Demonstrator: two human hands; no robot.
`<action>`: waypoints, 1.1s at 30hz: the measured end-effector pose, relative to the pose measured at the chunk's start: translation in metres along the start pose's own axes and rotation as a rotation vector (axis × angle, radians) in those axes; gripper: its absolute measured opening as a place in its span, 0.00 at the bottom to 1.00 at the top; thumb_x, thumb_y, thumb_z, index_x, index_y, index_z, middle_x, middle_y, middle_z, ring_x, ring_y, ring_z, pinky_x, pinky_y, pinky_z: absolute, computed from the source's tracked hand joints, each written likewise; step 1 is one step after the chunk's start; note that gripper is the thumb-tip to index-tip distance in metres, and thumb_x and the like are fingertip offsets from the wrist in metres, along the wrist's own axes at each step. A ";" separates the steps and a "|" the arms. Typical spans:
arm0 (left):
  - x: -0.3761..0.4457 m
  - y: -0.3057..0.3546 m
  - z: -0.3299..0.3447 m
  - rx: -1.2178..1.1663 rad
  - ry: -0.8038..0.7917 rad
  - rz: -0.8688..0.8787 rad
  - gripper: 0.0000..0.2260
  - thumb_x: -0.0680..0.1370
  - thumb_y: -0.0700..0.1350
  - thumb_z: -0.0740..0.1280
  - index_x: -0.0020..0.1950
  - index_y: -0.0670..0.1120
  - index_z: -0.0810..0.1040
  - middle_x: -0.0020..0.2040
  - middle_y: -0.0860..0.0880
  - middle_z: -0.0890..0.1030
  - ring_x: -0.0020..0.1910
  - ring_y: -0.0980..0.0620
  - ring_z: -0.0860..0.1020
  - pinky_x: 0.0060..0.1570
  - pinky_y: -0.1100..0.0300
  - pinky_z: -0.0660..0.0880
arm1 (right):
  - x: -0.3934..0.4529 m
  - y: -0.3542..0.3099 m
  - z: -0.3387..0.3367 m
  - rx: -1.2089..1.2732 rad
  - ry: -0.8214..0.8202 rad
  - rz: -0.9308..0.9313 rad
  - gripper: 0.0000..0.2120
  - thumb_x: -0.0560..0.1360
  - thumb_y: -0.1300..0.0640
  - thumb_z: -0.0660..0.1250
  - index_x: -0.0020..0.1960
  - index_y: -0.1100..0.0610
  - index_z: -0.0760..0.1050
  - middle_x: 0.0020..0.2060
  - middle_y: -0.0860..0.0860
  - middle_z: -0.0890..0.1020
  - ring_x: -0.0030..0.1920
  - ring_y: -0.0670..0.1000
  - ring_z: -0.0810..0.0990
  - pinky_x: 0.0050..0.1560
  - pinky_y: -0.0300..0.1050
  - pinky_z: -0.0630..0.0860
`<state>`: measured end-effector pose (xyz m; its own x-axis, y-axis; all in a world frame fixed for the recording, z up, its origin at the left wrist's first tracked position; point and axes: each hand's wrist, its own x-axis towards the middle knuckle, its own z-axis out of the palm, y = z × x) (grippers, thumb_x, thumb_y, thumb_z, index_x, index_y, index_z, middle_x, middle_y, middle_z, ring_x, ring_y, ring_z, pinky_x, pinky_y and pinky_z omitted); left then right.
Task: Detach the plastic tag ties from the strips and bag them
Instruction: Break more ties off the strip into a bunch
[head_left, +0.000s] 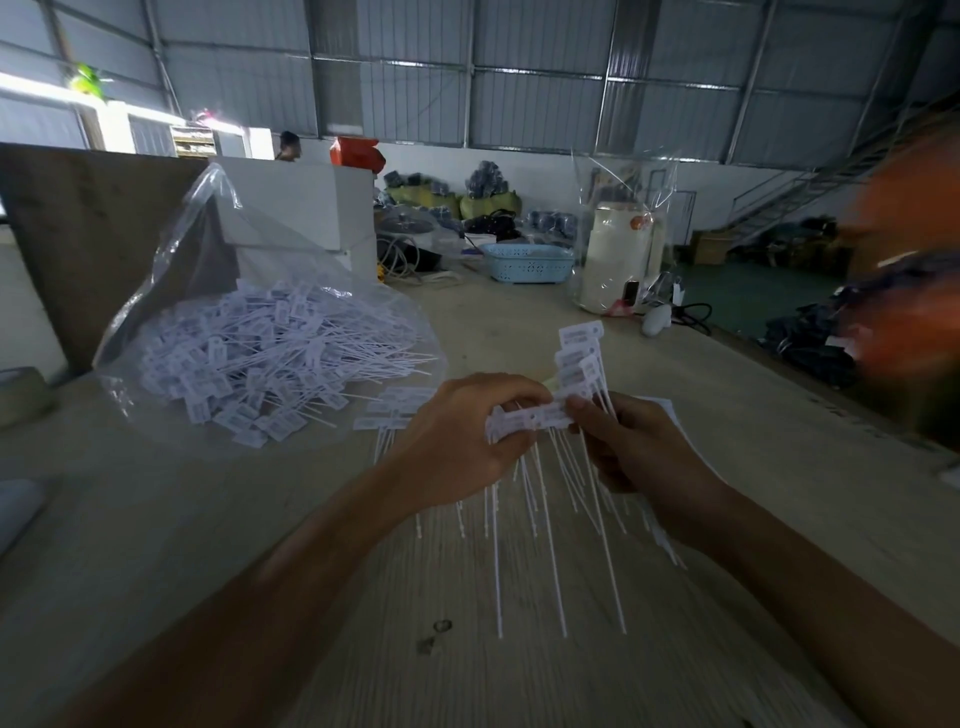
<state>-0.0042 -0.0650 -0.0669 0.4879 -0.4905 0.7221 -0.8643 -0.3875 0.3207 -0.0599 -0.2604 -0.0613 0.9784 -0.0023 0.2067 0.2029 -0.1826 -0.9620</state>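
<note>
Fingers: left hand (457, 436) and right hand (631, 447) both pinch the strip of tag ties (535, 415).
Bag (218, 291): at 10 o'clock, holding loose ties.

The bench (218, 519) is a pale wooden surface. Resting directly on it: a clear plastic bag (197, 291) of detached tag ties at left, a tag strip (395, 415) beside it, a blue basket (527, 262) and a clear-wrapped white container (618, 260) at the far edge.
</note>
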 end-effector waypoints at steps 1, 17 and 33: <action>0.000 -0.001 0.000 0.007 -0.005 -0.001 0.16 0.72 0.41 0.74 0.60 0.49 0.81 0.51 0.53 0.84 0.47 0.55 0.80 0.47 0.54 0.78 | 0.000 0.000 0.000 0.010 0.005 0.002 0.16 0.80 0.49 0.63 0.48 0.63 0.75 0.25 0.46 0.65 0.25 0.45 0.60 0.26 0.40 0.57; 0.000 -0.008 0.002 0.037 -0.067 -0.110 0.11 0.77 0.49 0.66 0.58 0.51 0.83 0.46 0.53 0.86 0.41 0.56 0.83 0.42 0.53 0.80 | 0.001 0.000 -0.001 -0.201 0.053 -0.151 0.15 0.80 0.52 0.64 0.43 0.62 0.76 0.25 0.47 0.67 0.24 0.44 0.64 0.29 0.42 0.61; 0.002 -0.004 0.001 -0.172 -0.131 -0.177 0.11 0.81 0.39 0.64 0.43 0.52 0.80 0.40 0.51 0.85 0.32 0.59 0.81 0.35 0.70 0.73 | 0.002 0.002 0.000 -0.520 0.096 -0.422 0.12 0.79 0.57 0.67 0.39 0.52 0.68 0.28 0.42 0.71 0.29 0.41 0.69 0.32 0.32 0.65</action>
<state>0.0004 -0.0649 -0.0676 0.6351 -0.5284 0.5634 -0.7668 -0.3435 0.5422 -0.0575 -0.2609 -0.0630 0.8069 0.0902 0.5838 0.4977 -0.6362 -0.5896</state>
